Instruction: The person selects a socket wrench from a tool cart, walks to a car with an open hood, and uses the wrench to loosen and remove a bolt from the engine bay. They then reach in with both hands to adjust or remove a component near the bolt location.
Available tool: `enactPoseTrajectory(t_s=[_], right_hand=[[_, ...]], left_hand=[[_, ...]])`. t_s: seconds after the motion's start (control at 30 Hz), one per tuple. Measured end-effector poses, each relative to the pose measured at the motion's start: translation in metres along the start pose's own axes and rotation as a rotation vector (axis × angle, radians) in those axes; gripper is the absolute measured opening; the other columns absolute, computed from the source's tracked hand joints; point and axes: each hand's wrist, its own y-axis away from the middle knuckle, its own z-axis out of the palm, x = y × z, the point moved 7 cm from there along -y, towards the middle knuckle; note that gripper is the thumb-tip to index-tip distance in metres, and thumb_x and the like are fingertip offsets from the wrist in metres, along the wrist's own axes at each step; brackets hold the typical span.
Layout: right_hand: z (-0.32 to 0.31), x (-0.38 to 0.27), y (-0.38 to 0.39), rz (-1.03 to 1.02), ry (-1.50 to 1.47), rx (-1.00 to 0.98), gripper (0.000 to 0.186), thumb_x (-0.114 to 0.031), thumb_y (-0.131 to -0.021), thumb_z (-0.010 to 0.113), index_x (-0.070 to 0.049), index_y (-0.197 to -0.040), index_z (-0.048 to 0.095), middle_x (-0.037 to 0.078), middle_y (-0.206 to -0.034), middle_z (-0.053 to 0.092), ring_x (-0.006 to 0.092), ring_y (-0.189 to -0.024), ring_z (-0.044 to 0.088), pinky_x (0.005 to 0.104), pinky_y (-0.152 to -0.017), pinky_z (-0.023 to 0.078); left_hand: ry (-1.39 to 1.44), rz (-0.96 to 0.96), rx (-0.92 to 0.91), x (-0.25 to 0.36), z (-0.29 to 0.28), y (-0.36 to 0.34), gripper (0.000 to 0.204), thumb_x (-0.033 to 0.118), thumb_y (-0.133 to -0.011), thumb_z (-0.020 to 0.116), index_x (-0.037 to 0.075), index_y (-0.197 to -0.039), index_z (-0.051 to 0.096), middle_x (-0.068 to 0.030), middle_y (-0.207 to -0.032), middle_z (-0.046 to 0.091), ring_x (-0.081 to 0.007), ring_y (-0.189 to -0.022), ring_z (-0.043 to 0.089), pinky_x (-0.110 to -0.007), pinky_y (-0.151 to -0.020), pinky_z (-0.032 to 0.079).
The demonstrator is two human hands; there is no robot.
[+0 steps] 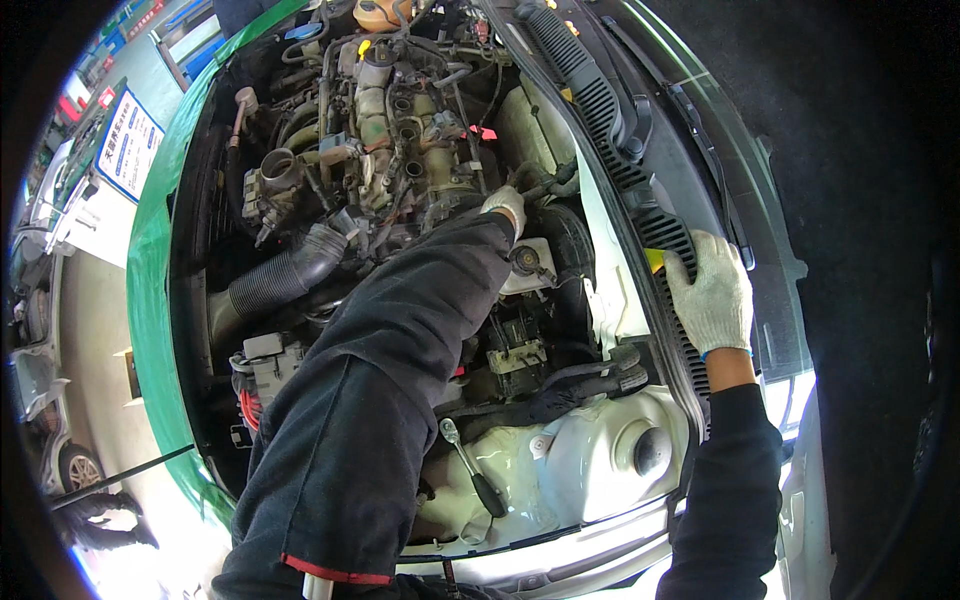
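My left hand, in a pale knitted glove, reaches down at the back edge of the car's engine. Its fingers are lost among dark hoses and parts, so what they touch is hidden. My right hand, gloved alike, is curled over the black slotted cowl grille below the windscreen, thumb toward the engine bay. Close to my left wrist sits a whitish fluid reservoir with a dark cap. A ratchet with a black handle lies on the pale inner wing, below my left forearm.
A ribbed black air hose crosses the bay's left side. The strut tower rises at lower right. Green sheeting covers the car's front edge. An orange-brown tank stands at the top, and a wiper arm runs along the windscreen.
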Motion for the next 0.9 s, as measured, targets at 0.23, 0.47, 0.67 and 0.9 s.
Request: enactPoseTrajectory(t_s=[0.23, 0.47, 0.67, 0.9], right_hand=[[0.001, 0.002, 0.001, 0.035, -0.019, -0.018, 0.045, -0.033, -0.099, 0.076, 0.001, -0.128, 0.073, 0.020, -0.122, 0.075, 0.0381, -0.121, 0.069, 0.0484, -0.105, 0.057], [0.001, 0.000, -0.001, 0.018, -0.004, -0.027, 0.046, -0.034, -0.100, 0.076, 0.002, -0.130, 0.073, 0.020, -0.123, 0.075, 0.0382, -0.121, 0.070, 0.0487, -0.105, 0.057], [0.001, 0.000, -0.001, 0.023, 0.003, -0.028, 0.046, -0.034, -0.100, 0.076, 0.002, -0.129, 0.073, 0.020, -0.123, 0.074, 0.0383, -0.121, 0.070, 0.0486, -0.105, 0.057], [0.001, 0.001, 0.000, 0.049, -0.010, -0.039, 0.046, -0.034, -0.101, 0.075, 0.001, -0.130, 0.072, 0.019, -0.122, 0.075, 0.0378, -0.121, 0.069, 0.0487, -0.105, 0.057]], left_hand=[[-0.046, 0.031, 0.066, 0.004, 0.001, 0.001, 0.026, 0.028, -0.102, 0.069, 0.025, -0.119, 0.087, -0.0049, -0.120, 0.084, -0.0272, -0.115, 0.079, -0.040, -0.093, 0.060], [-0.086, 0.017, -0.005, 0.003, 0.003, -0.002, 0.027, 0.031, -0.103, 0.071, 0.026, -0.125, 0.086, -0.0048, -0.127, 0.082, -0.0260, -0.118, 0.078, -0.040, -0.094, 0.061], [-0.044, 0.007, 0.072, 0.002, 0.015, -0.012, 0.025, 0.029, -0.102, 0.070, 0.025, -0.120, 0.087, -0.0040, -0.121, 0.083, -0.0264, -0.116, 0.079, -0.040, -0.091, 0.061], [-0.117, -0.013, 0.101, 0.002, 0.053, -0.038, 0.024, 0.030, -0.102, 0.068, 0.025, -0.115, 0.088, -0.0045, -0.118, 0.084, -0.0263, -0.112, 0.080, -0.040, -0.087, 0.061]])
